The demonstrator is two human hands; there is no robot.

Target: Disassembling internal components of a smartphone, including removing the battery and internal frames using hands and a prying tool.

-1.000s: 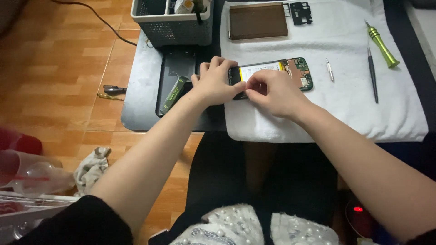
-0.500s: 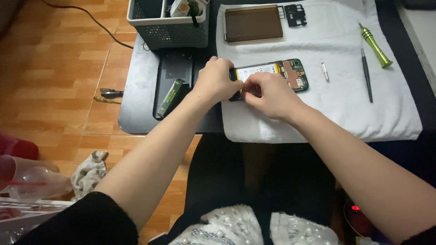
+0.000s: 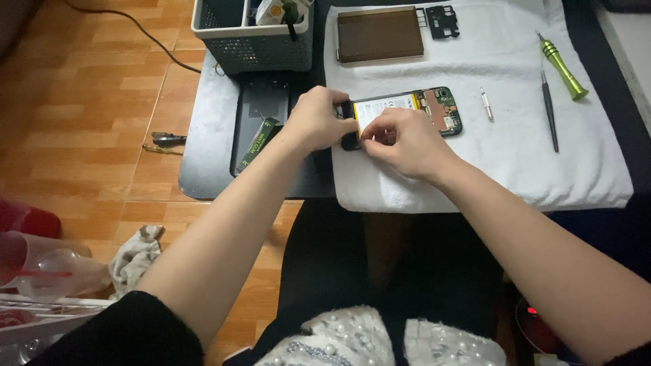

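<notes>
My left hand [image 3: 317,120] clamped the near end of the opened phone [image 3: 407,112], fingers curled over its dark edge to pin it down, while my right hand [image 3: 401,141] pinched at the lower edge of the pale battery [image 3: 385,108], thumb and forefinger closed on something there too small to make out. The phone lay on the white cloth [image 3: 515,163], back off, its green circuit board [image 3: 444,108] bare at the far end.

As I judged it, the main danger sat under my right fingertips. If I pried or pulled too hard there, the battery could bend or a thin cable beside it could tear. My left hand only held 1 end, so a sharp tug might swing the phone round on the soft cloth and drag the board end toward the small screwdriver bit [image 3: 485,103] lying just beside it.

The black pry tool [image 3: 549,112] and the green screwdriver [image 3: 561,66] lay well apart to the right, out of my way. The brown panel [image 3: 380,32] and the little black frame [image 3: 442,20] sat further up the cloth, near the grey basket [image 3: 251,41]; a wide sweep of my left arm could have knocked those.
</notes>
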